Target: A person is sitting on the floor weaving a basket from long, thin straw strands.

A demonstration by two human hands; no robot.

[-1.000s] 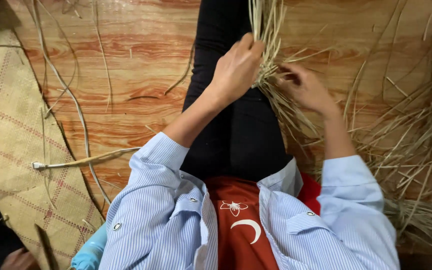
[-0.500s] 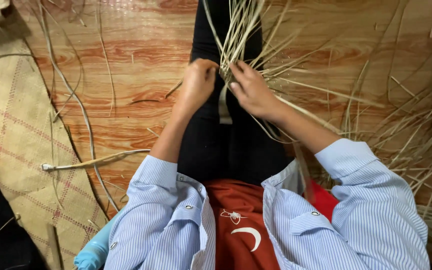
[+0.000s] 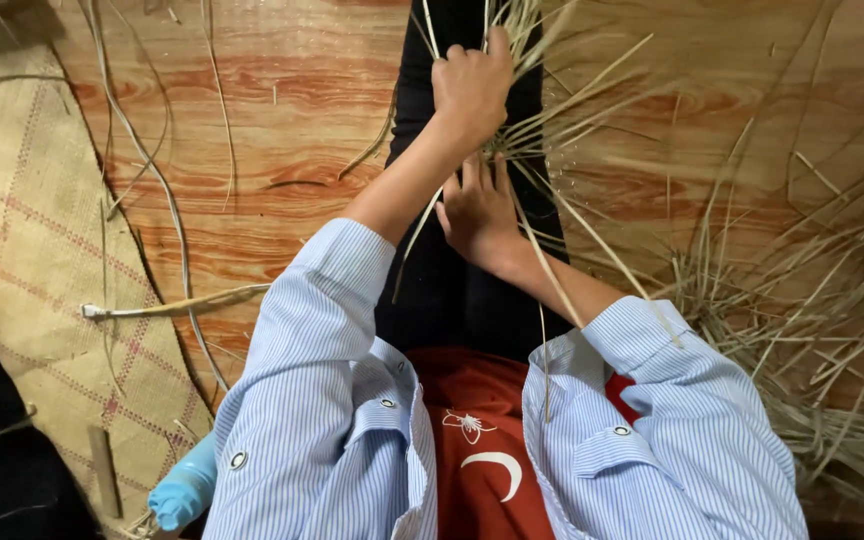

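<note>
I sit on the floor with my legs in black trousers (image 3: 452, 300) stretched out ahead. My left hand (image 3: 472, 85) is raised above them and closed around a bundle of pale straw stalks (image 3: 542, 120) that fans out to the right. Just below it, my right hand (image 3: 477, 210) lies flat with fingers together against the lower ends of the same stalks, over my leg. Both forearms come out of blue striped shirt sleeves.
A heap of loose straw (image 3: 812, 330) covers the wooden floor (image 3: 282, 120) at the right. A woven mat (image 3: 22, 250) lies at the left, with a tied straw strand (image 3: 162, 305) beside it. A light blue bottle (image 3: 184, 490) rests by my left side.
The straw bundle has come from the right to over my legs. My left hand has closed on it and risen, while my right hand has dropped below it.
</note>
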